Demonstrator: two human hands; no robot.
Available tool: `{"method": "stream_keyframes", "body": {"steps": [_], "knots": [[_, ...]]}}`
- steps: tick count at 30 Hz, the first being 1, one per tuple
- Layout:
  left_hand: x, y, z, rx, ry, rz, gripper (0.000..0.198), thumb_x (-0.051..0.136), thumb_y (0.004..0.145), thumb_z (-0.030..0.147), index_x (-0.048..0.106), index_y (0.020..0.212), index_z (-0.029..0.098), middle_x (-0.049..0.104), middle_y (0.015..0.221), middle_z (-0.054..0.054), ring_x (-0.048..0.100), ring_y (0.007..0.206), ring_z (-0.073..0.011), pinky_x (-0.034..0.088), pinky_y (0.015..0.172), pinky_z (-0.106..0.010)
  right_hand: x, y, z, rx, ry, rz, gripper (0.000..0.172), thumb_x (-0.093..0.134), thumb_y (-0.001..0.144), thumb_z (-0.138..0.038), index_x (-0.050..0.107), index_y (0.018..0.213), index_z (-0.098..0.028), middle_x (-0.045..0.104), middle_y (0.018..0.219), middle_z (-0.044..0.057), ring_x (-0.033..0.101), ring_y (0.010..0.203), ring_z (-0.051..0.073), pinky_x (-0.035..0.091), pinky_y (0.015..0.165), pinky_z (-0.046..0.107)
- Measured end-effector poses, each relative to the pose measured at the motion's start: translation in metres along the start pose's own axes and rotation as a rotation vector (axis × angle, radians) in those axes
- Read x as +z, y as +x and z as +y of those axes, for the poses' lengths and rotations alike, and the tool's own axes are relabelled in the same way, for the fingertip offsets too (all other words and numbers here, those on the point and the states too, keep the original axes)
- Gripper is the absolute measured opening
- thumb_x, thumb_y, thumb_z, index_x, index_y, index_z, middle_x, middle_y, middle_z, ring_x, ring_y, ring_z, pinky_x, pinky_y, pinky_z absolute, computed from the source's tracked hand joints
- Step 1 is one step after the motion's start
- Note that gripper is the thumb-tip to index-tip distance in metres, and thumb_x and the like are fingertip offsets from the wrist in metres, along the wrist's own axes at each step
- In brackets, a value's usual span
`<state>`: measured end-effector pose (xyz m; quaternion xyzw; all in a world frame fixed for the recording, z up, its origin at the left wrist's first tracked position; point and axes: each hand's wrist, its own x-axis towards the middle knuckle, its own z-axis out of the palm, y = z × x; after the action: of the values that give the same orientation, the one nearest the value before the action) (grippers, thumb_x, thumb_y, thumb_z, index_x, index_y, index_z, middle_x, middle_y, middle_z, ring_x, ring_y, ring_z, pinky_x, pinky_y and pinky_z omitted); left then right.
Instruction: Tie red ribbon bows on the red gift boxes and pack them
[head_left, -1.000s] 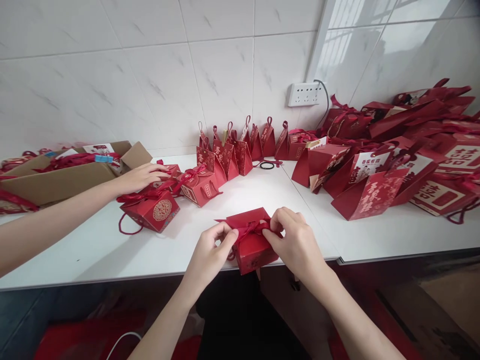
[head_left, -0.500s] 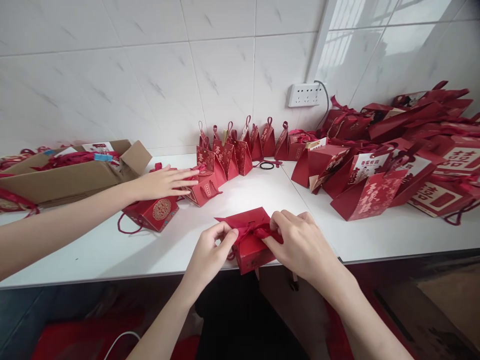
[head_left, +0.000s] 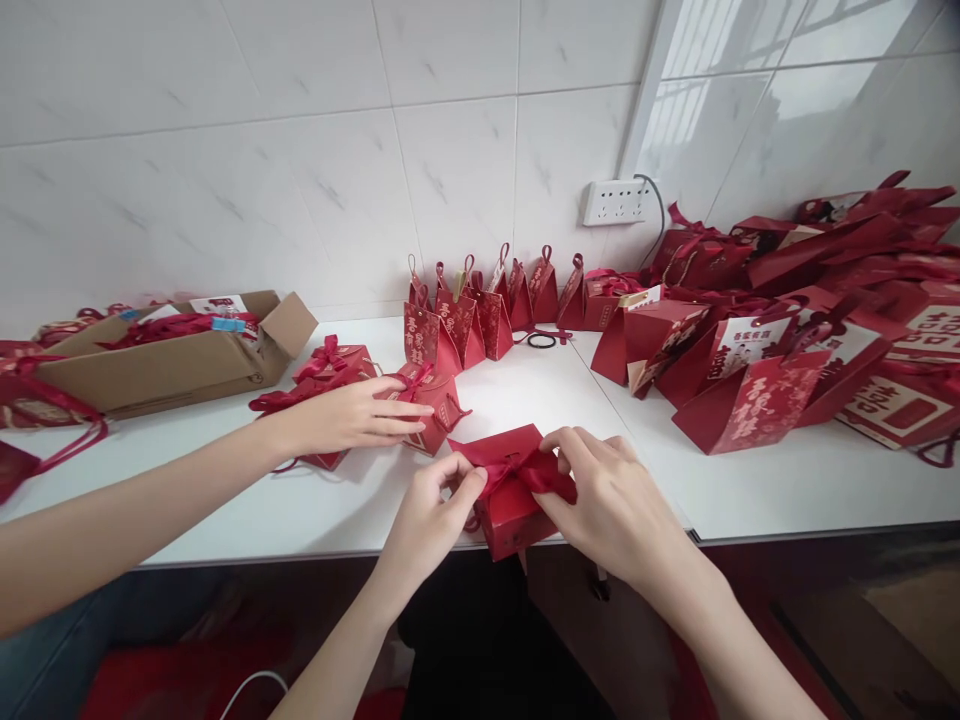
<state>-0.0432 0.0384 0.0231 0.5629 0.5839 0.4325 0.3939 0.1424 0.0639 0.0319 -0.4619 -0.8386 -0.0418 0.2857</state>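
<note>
A small red gift box [head_left: 513, 516] sits at the front edge of the white table [head_left: 315, 500]. A red ribbon [head_left: 525, 470] is tied across its top. My left hand [head_left: 427, 515] pinches the ribbon's left end with thumb and fingers closed. My right hand [head_left: 611, 500] grips the ribbon's right side, fingers curled over the knot. Another person's hand [head_left: 349, 415] reaches in from the left, fingers stretched flat toward a finished red box with a bow [head_left: 435, 398].
A cardboard carton [head_left: 169, 362] with red items lies at the back left. Small red triangular boxes [head_left: 480, 315] stand by the tiled wall. A heap of larger red gift bags [head_left: 787, 320] covers the right side. A wall socket [head_left: 616, 201] is above.
The other person's hand has slid right across the finished boxes toward the box with the bow. My two hands have stayed on the ribbon and closed in on the knot.
</note>
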Motion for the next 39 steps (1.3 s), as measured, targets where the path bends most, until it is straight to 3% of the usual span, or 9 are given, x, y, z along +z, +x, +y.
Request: {"method": "stream_keyframes", "body": {"steps": [3,9,12,15,19,22,29,34,39], "knots": [[0.001,-0.001,0.0,0.02,0.014,0.008,0.029,0.051,0.082,0.033,0.045,0.059,0.018,0.046,0.056,0.002,0.044,0.054,-0.0117,0.034,0.05,-0.023,-0.01,-0.004,0.003,-0.028,0.142,-0.083,0.016,0.051,0.08,-0.014,0.058,0.094,-0.019,0.061,0.087,0.004,0.054,0.065,0.016,0.04,0.067,0.03],[0.001,-0.002,-0.001,-0.005,-0.003,-0.033,0.03,0.048,0.084,0.039,0.044,0.064,0.018,0.045,0.061,0.003,0.044,0.06,-0.0118,0.036,0.057,-0.022,-0.014,-0.009,0.009,-0.063,0.291,-0.128,0.009,0.052,0.083,-0.016,0.057,0.088,-0.023,0.061,0.087,0.001,0.054,0.067,0.014,0.044,0.068,0.03],[0.001,-0.003,0.0,-0.009,-0.011,-0.039,0.029,0.047,0.085,0.038,0.042,0.064,0.018,0.045,0.062,0.003,0.043,0.061,-0.0117,0.035,0.058,-0.022,-0.007,-0.008,0.01,-0.044,0.25,-0.066,0.01,0.051,0.082,-0.013,0.055,0.078,-0.022,0.061,0.078,0.0,0.052,0.061,0.014,0.042,0.062,0.027],[0.001,-0.003,0.002,-0.013,-0.002,-0.034,0.029,0.048,0.084,0.038,0.043,0.063,0.018,0.045,0.061,0.003,0.042,0.06,-0.0112,0.035,0.056,-0.021,0.003,-0.005,0.008,-0.034,0.151,0.074,0.014,0.052,0.081,-0.013,0.049,0.069,-0.02,0.06,0.066,-0.001,0.049,0.054,0.014,0.039,0.056,0.026],[0.002,-0.002,0.004,-0.017,-0.001,-0.034,0.029,0.048,0.084,0.039,0.044,0.064,0.018,0.046,0.061,0.004,0.043,0.058,-0.0107,0.036,0.054,-0.021,0.013,-0.001,0.004,-0.066,-0.1,0.28,0.03,0.045,0.084,-0.014,0.038,0.056,-0.021,0.048,0.045,-0.003,0.035,0.041,0.012,0.03,0.05,0.025],[0.002,-0.002,0.005,-0.027,-0.001,-0.042,0.03,0.049,0.084,0.041,0.044,0.064,0.018,0.044,0.059,0.004,0.042,0.054,-0.0098,0.036,0.051,-0.02,0.016,0.002,0.001,-0.082,-0.264,0.314,0.035,0.043,0.085,-0.012,0.038,0.051,-0.02,0.043,0.04,-0.004,0.027,0.036,0.01,0.025,0.05,0.026],[0.002,-0.002,0.008,-0.041,-0.012,-0.036,0.031,0.049,0.083,0.04,0.041,0.062,0.019,0.042,0.057,0.005,0.042,0.05,-0.0089,0.036,0.048,-0.02,0.008,0.0,0.004,-0.079,-0.352,0.212,0.031,0.041,0.081,-0.01,0.042,0.052,-0.019,0.045,0.038,-0.002,0.028,0.033,0.009,0.024,0.051,0.027],[0.002,-0.001,0.008,-0.034,-0.014,-0.03,0.032,0.049,0.083,0.04,0.041,0.06,0.019,0.042,0.056,0.004,0.04,0.05,-0.0091,0.034,0.047,-0.021,0.003,0.002,0.011,-0.108,-0.286,0.038,0.025,0.045,0.081,-0.018,0.04,0.056,-0.02,0.043,0.04,-0.003,0.03,0.034,0.01,0.021,0.049,0.026],[0.003,-0.003,0.007,-0.053,-0.014,-0.023,0.033,0.049,0.083,0.041,0.04,0.06,0.019,0.039,0.056,0.005,0.036,0.049,-0.0087,0.03,0.046,-0.021,0.002,0.007,0.014,-0.062,-0.229,0.048,0.022,0.042,0.077,-0.01,0.043,0.056,-0.02,0.044,0.042,-0.002,0.034,0.036,0.011,0.023,0.048,0.026]]}}
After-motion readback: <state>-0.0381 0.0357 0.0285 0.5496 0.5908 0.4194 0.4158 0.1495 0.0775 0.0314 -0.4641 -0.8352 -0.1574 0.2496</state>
